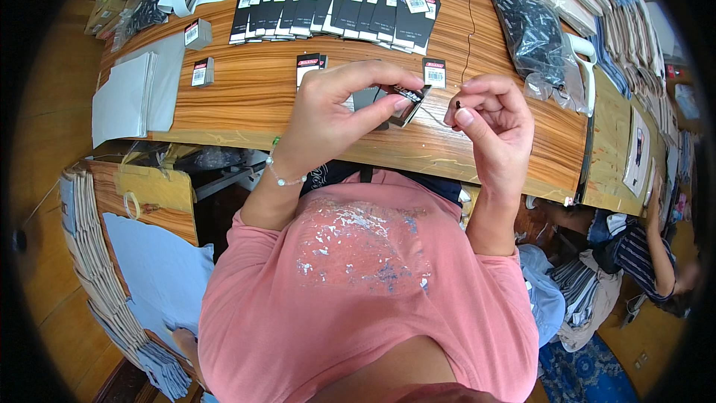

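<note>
Between the thumb and fingers of my left hand (332,108) is a dark hang tag (403,110), held tilted above the table's near edge. My right hand (498,123), just to its right, pinches the end of a thin cord (432,115) that runs to the tag. Small label stacks lie around my hands: one label (435,75) beyond the tag, another stack (308,64) behind my left hand, partly covered. Farther back, a row of black hang tags (328,11) overlaps, their cords bunched at the far end. A loose black cord (470,30) lies right of the row.
Two small label stacks (197,34) and grey-white sheets (134,93) lie on the wooden table at left. A clear bag of black cords (528,30) and folded garments (634,52) are at right. Below them, another person (645,257) is beside piled clothes.
</note>
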Available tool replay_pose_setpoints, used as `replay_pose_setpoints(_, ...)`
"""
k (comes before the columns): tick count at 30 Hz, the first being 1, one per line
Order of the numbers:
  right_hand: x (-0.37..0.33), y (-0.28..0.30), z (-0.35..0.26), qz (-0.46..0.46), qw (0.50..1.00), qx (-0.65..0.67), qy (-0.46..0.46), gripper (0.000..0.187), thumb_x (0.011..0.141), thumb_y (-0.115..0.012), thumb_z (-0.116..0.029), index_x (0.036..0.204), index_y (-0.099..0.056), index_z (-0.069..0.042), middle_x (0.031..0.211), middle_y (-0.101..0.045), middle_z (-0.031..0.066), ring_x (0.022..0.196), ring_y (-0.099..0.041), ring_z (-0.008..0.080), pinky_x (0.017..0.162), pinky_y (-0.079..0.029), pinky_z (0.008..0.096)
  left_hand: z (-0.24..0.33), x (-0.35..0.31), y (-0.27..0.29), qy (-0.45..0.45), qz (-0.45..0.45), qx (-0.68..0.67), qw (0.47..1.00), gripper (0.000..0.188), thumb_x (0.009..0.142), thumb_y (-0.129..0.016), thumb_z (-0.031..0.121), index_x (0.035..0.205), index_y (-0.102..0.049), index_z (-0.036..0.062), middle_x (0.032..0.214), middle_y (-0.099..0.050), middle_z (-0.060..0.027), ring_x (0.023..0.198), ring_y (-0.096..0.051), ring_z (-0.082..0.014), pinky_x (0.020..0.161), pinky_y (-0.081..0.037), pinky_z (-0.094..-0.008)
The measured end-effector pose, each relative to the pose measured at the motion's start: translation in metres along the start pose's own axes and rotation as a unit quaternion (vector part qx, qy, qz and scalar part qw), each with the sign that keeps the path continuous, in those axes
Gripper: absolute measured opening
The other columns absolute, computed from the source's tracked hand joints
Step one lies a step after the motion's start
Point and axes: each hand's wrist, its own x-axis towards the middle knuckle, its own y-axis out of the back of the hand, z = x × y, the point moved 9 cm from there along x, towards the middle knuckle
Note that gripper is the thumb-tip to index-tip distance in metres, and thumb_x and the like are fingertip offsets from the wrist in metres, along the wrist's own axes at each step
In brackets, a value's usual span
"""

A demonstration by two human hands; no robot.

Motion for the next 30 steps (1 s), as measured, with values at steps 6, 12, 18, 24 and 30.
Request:
replay_pose_setpoints(6, 0.0, 0.003, -0.017, -0.023, 0.995, 0.015, 0.091, 0.014, 0.077, -0.058, 0.009, 0.089, -0.054, 0.004, 0.085, -0.06, 0.011, 0.078, -0.06, 0.0151, 0.07, -0.049, 0.0235, 0.025, 0.005, 0.01, -0.054, -0.006, 0.076, 0.996, 0.019, 0.069, -0.064, -0.009, 0.088, -0.063, -0.0042, 0.087, -0.063, -0.0128, 0.086, -0.06, -0.0204, 0.075, -0.049, -0.0295)
replay_pose_setpoints(12, -0.003, -0.012, -0.008, -0.022, 0.998, -0.041, 0.048, 0.012, 0.076, -0.06, 0.008, 0.087, -0.055, 0.004, 0.085, -0.058, 0.0081, 0.079, -0.057, 0.0126, 0.072, -0.047, 0.0238, 0.024, 0.006, 0.01, -0.062, -0.003, 0.027, 0.998, 0.021, 0.066, -0.066, -0.009, 0.086, -0.063, -0.0046, 0.086, -0.063, -0.0129, 0.083, -0.06, -0.0206, 0.075, -0.048, -0.0289)
replay_pose_setpoints(18, -0.003, -0.02, -0.006, -0.031, 0.997, -0.065, 0.03, 0.017, 0.074, -0.062, 0.008, 0.087, -0.054, 0.003, 0.083, -0.056, 0.0063, 0.08, -0.056, 0.0108, 0.073, -0.045, 0.023, 0.018, 0.004, 0.006, -0.032, -0.005, -0.008, 0.999, 0.021, 0.066, -0.066, -0.009, 0.087, -0.063, -0.0049, 0.086, -0.063, -0.0124, 0.083, -0.06, -0.0197, 0.074, -0.048, -0.0286)
replay_pose_setpoints(24, -0.002, -0.019, -0.003, -0.037, 0.996, -0.078, 0.027, 0.022, 0.073, -0.062, 0.008, 0.09, -0.05, 0.002, 0.086, -0.053, 0.0053, 0.08, -0.056, 0.0102, 0.072, -0.045, 0.0221, 0.018, 0.004, 0.004, -0.036, -0.011, 0.02, 0.999, 0.021, 0.065, -0.066, -0.009, 0.086, -0.065, -0.0033, 0.085, -0.065, -0.0109, 0.083, -0.06, -0.0183, 0.075, -0.048, -0.028)
replay_pose_setpoints(30, -0.001, -0.02, 0.004, -0.06, 0.998, -0.033, -0.004, 0.024, 0.074, -0.061, 0.008, 0.091, -0.046, 0.0, 0.084, -0.051, 0.0042, 0.079, -0.056, 0.0097, 0.071, -0.044, 0.0218, 0.009, 0.003, 0.001, -0.014, -0.023, -0.004, 1.0, 0.021, 0.066, -0.066, -0.009, 0.086, -0.066, -0.0022, 0.085, -0.066, -0.0098, 0.081, -0.061, -0.0173, 0.072, -0.048, -0.0261)
